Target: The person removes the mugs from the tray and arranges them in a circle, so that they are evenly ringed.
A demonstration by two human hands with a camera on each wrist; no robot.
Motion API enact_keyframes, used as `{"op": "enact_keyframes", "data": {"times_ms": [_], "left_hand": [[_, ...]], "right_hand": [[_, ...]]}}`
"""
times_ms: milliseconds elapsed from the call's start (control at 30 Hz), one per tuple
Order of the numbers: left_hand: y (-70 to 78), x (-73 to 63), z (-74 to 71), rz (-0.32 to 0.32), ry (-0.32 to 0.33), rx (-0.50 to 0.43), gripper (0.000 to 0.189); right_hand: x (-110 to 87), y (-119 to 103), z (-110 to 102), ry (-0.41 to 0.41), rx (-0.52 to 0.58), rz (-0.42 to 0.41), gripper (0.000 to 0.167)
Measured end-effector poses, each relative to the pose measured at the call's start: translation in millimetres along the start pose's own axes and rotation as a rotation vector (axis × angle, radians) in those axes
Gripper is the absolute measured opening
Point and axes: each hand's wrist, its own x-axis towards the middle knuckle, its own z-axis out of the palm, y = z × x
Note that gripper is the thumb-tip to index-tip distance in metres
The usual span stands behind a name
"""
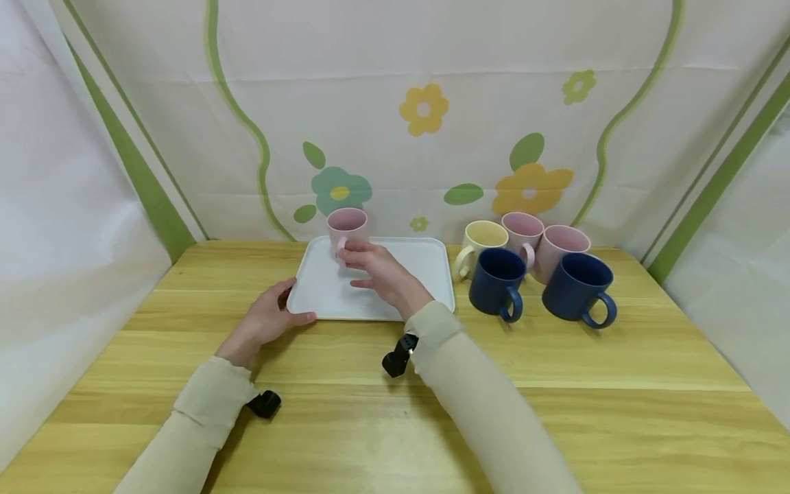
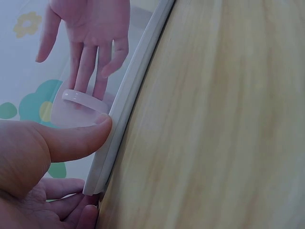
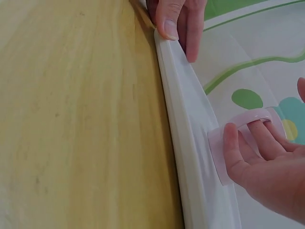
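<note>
A pink mug [image 1: 347, 225] stands upright at the back left of the white tray [image 1: 426, 274]. My right hand [image 1: 379, 271] reaches over the tray to it. Its fairly straight fingers touch the mug at the handle [image 2: 85, 100], with the thumb held apart. In the right wrist view some fingertips are hidden behind the handle. My left hand [image 1: 268, 317] holds the tray's front left corner, its thumb [image 2: 83, 142] on the rim and its other fingers at the outer side.
Right of the tray stand a yellow mug [image 1: 484, 237], two more pink mugs [image 1: 523, 226] [image 1: 563, 243] and two dark blue mugs [image 1: 494, 285] [image 1: 574, 288]. All rest on the wooden table [image 1: 345, 425]. A flower-patterned curtain [image 1: 370, 103] hangs behind.
</note>
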Motion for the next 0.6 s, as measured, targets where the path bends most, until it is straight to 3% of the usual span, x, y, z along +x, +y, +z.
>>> {"op": "enact_keyframes", "data": {"times_ms": [267, 600], "left_hand": [[4.2, 0.8, 3.1, 0.000, -0.004, -0.012, 0.102], [3.3, -0.4, 0.1, 0.014, -0.001, -0.002, 0.103]], "right_hand": [[-0.2, 2.8, -2.4, 0.016, 0.024, -0.006, 0.055], [-8.1, 3.5, -8.8, 0.121, 0.015, 0.021, 0.039]]}}
